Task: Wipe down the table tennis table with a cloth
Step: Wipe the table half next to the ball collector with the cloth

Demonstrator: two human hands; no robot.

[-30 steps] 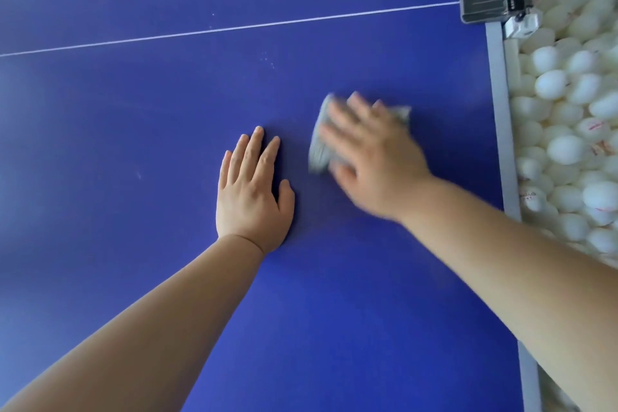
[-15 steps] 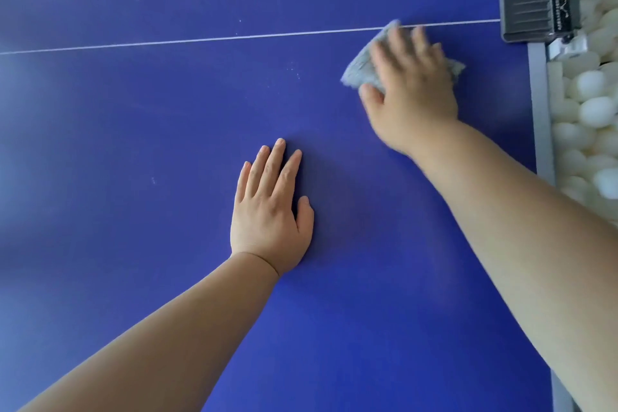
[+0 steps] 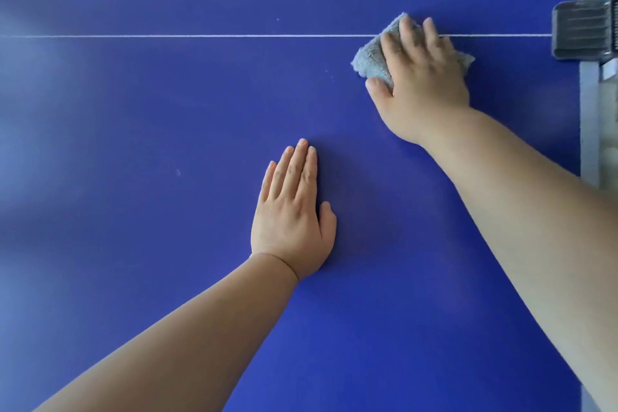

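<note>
The blue table tennis table [image 3: 150,117] fills the view, crossed by a thin white line near the top. My right hand [image 3: 423,77] presses flat on a grey fluffy cloth [image 3: 371,58] that lies over the white line at the upper right; most of the cloth is hidden under the palm and fingers. My left hand [image 3: 294,214] rests palm down on the bare table surface in the middle, fingers together, holding nothing.
A dark net clamp [image 3: 583,30] grips the table's pale grey edge strip [image 3: 588,117] at the right, close to the cloth. Small white specks dot the blue surface left of the cloth.
My right hand has slid the cloth away from me, from beside my left hand up onto the white line near the net clamp. My left hand stayed planted flat.
</note>
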